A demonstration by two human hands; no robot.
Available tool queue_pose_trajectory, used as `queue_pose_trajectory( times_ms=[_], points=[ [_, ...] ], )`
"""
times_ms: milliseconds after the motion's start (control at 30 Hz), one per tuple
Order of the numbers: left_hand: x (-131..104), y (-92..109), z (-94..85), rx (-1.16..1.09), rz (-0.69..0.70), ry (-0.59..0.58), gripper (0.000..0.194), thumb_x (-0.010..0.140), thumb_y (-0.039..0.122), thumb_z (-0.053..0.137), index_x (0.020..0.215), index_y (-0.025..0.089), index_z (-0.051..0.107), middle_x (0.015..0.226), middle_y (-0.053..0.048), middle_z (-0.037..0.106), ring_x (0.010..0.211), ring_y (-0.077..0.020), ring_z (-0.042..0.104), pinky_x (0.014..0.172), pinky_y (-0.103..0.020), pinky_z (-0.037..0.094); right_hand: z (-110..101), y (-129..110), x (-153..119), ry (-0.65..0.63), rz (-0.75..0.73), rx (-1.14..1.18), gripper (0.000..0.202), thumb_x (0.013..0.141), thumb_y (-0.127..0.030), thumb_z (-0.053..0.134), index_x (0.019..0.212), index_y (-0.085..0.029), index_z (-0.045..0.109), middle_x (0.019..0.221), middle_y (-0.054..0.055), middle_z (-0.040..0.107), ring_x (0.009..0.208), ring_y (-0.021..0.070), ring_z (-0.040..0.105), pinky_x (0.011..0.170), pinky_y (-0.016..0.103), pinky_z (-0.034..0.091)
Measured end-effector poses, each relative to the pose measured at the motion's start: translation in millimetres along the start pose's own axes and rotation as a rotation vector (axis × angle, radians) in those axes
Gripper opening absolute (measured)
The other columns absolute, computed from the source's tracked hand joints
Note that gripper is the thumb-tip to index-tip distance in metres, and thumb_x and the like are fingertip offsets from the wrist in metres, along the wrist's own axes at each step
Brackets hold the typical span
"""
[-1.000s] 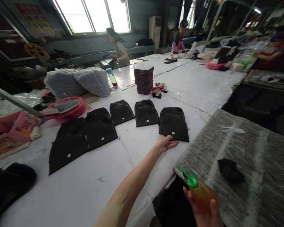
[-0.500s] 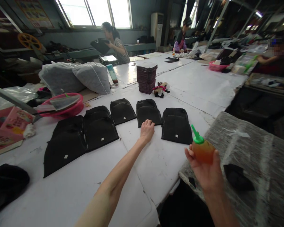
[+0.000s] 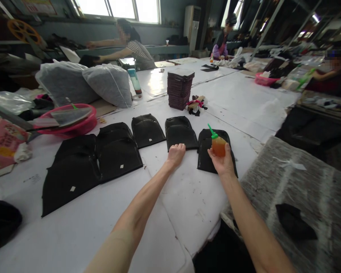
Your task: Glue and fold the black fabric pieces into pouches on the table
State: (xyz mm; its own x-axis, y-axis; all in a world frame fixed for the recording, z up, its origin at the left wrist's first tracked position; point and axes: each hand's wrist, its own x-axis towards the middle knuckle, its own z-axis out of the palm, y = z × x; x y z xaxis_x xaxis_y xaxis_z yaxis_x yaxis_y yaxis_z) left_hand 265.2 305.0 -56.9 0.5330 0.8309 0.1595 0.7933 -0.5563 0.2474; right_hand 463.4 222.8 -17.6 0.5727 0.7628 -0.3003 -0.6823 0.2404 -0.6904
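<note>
At center right, the right hand (image 3: 222,161) holds an amber bottle (image 3: 219,147) upright, fingers curled around it, above the rightmost black panel (image 3: 207,161). The left hand (image 3: 176,153), nearly closed, touches the lower edge of the adjacent black panel (image 3: 180,131) at center; its grip is unclear.

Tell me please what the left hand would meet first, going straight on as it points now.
The left hand would likely meet the black piece second from the right, right at its fingers; possibly they already touch.
</note>
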Motion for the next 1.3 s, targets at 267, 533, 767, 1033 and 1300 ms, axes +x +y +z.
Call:
queue_pose_trajectory(
  times_ms=[267,533,767,1033,1300],
  points=[
    [-6,-11,0.1,0.054,-0.054,0.040,0.026,0.103,0.016,0.040,0.106,0.013,0.066,0.101,-0.015,0.069,0.094,-0.0263,0.065,0.078,-0.035,0.043,-9,4,22,-0.008,-0.063,-0.026,0.029,0.074,-0.036,0.084,0.091,-0.023,0.064,0.087,-0.003,0.075,0.078,0.0154,0.073,0.065,0.029,0.065],
    [-13,-6,-0.5,0.061,-0.032,0.061,0.026,0.099,0.015,0.044,0.108,0.016,0.069,0.103,-0.013,0.070,0.101,-0.0275,0.063,0.088,-0.038,0.044,-14,2,31,-0.026,-0.117,-0.048,0.032,0.074,-0.039,0.083,0.093,-0.023,0.063,0.087,-0.003,0.074,0.079,0.0145,0.072,0.067,0.028,0.064],
    [-31,0,-4.7,0.005,-0.023,0.192,0.023,0.094,0.016,0.050,0.103,0.019,0.071,0.118,-0.015,0.068,0.122,-0.0326,0.055,0.107,-0.045,0.040,-9,1,31,-0.002,-0.233,-0.080,0.031,0.081,-0.039,0.081,0.101,-0.020,0.066,0.097,0.000,0.072,0.086,0.0165,0.070,0.072,0.030,0.062],
    [-63,13,-0.8,-0.146,0.133,0.188,0.023,0.087,0.007,0.057,0.101,0.021,0.069,0.120,-0.011,0.066,0.126,-0.0305,0.054,0.108,-0.048,0.045,-9,-10,32,0.097,-0.277,-0.106,0.039,0.097,-0.040,0.064,0.129,-0.018,0.060,0.130,0.010,0.062,0.110,0.0246,0.065,0.092,0.046,0.058],
    [-130,20,8.7,-0.319,0.155,0.420,0.028,0.071,0.004,0.066,0.094,0.020,0.068,0.101,-0.007,0.070,0.104,-0.0254,0.063,0.089,-0.041,0.057,7,-21,24,0.041,-0.197,0.009,0.018,0.073,-0.035,0.081,0.081,-0.026,0.068,0.095,-0.001,0.070,0.097,0.0195,0.068,0.080,0.037,0.064]
  ],
)
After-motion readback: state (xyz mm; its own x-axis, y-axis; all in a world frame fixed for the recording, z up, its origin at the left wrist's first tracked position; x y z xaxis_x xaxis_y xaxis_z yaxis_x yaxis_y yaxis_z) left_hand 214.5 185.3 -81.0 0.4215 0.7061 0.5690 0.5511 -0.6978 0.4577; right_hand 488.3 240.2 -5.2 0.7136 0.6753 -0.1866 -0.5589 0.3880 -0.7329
